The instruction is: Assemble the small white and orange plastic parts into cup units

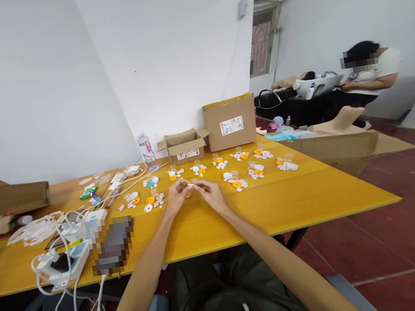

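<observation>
My left hand (177, 196) and my right hand (211, 194) meet above the middle of the yellow table (279, 202). Between their fingertips they pinch a small white piece (191, 185), too small to name. Under the hands an orange part (188, 194) shows in part. Around them lie several little groups of white and orange plastic parts with clear cups. One such group (239, 184) is just right of my right hand; another group, with an orange ring (150, 200) and a white disc (148, 208), lies left of my left hand.
At the back stand a water bottle (147, 152), a small open carton (186, 147) and a larger closed box (230, 122). Left are power strips (66, 261) with tangled white cables, a phone (114, 244) and an open box (19, 197). A person (374, 69) sits at the far right.
</observation>
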`<move>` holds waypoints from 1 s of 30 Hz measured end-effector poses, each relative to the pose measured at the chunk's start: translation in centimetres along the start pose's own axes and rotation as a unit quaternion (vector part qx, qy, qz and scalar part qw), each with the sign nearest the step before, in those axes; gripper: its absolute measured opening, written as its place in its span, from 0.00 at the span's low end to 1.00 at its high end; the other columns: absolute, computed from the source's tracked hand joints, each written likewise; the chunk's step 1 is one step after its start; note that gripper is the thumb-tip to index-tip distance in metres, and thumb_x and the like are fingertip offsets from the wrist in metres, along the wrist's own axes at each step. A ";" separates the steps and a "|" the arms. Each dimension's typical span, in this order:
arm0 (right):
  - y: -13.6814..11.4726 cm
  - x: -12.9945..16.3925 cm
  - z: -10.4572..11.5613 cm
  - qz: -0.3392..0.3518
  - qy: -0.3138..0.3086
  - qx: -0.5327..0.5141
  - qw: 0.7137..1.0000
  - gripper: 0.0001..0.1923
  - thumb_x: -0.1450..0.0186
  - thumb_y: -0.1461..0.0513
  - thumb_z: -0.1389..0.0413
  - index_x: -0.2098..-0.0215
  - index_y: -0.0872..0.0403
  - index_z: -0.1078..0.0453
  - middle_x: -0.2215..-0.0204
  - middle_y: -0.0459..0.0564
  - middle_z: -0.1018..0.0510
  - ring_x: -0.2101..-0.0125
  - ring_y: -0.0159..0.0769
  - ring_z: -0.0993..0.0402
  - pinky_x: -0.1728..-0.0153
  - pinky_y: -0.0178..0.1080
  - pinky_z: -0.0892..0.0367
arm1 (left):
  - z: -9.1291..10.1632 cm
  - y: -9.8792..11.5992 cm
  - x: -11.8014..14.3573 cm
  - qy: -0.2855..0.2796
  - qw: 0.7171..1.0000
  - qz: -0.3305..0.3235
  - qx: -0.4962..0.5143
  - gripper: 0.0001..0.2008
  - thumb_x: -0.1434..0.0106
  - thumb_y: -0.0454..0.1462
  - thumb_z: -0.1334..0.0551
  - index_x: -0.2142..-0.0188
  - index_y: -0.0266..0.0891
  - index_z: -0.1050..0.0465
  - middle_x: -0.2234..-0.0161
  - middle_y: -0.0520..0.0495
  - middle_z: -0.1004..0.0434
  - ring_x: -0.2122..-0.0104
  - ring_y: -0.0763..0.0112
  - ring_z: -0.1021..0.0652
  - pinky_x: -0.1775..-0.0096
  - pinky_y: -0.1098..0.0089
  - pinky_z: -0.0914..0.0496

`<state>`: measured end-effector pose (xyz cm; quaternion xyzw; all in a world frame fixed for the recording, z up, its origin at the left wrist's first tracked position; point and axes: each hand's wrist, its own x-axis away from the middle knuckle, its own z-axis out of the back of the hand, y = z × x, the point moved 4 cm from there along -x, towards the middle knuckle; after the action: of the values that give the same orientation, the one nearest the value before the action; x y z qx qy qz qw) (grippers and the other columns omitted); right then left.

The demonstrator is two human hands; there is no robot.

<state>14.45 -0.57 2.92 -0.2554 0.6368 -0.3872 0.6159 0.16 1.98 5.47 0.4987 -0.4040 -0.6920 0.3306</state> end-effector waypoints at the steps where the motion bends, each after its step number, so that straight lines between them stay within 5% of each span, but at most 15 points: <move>1: -0.1 0.0 0.0 0.001 0.002 0.000 1.000 0.10 0.37 0.55 0.43 0.66 0.49 0.21 0.65 0.49 0.16 0.65 0.40 0.21 0.65 0.39 0.26 | 0.0 -0.1 -0.1 0.003 1.000 0.001 0.002 0.13 0.46 0.45 0.30 0.68 0.40 0.26 0.72 0.51 0.24 0.71 0.70 0.24 0.66 0.70 0.29; 13: -0.9 0.1 0.1 0.042 0.011 0.053 0.998 0.08 0.37 0.58 0.44 0.68 0.49 0.24 0.68 0.48 0.19 0.68 0.38 0.23 0.69 0.36 0.28 | -0.3 -0.3 -0.2 0.000 0.998 0.037 0.056 0.17 0.51 0.48 0.27 0.67 0.39 0.24 0.72 0.50 0.20 0.71 0.68 0.21 0.66 0.69 0.27; 19: -1.3 0.3 0.3 0.065 0.000 0.135 0.989 0.08 0.36 0.60 0.46 0.62 0.48 0.24 0.65 0.48 0.20 0.67 0.38 0.24 0.64 0.38 0.28 | 0.0 0.0 -0.2 0.016 0.997 0.030 0.074 0.18 0.52 0.47 0.26 0.69 0.39 0.24 0.70 0.48 0.19 0.69 0.66 0.20 0.63 0.67 0.26; 25: -0.5 0.3 3.9 0.049 0.099 0.319 0.941 0.12 0.35 0.66 0.50 0.60 0.50 0.25 0.63 0.53 0.21 0.60 0.43 0.26 0.57 0.43 0.31 | 0.8 -0.1 -0.4 0.054 0.992 0.027 0.113 0.18 0.51 0.48 0.26 0.67 0.38 0.24 0.67 0.44 0.17 0.67 0.64 0.19 0.62 0.65 0.25; 30: 0.2 0.3 4.2 -0.025 0.053 0.432 0.900 0.10 0.34 0.65 0.48 0.60 0.51 0.24 0.61 0.55 0.22 0.59 0.45 0.27 0.57 0.42 0.33 | 1.4 -0.9 -0.6 0.080 0.988 0.030 0.129 0.20 0.51 0.49 0.26 0.65 0.38 0.24 0.66 0.44 0.17 0.69 0.66 0.20 0.62 0.65 0.25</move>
<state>18.59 -1.48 2.80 0.0411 0.4316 -0.6527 0.6214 -1.03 3.23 5.22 0.5785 -0.4771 -0.5819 0.3149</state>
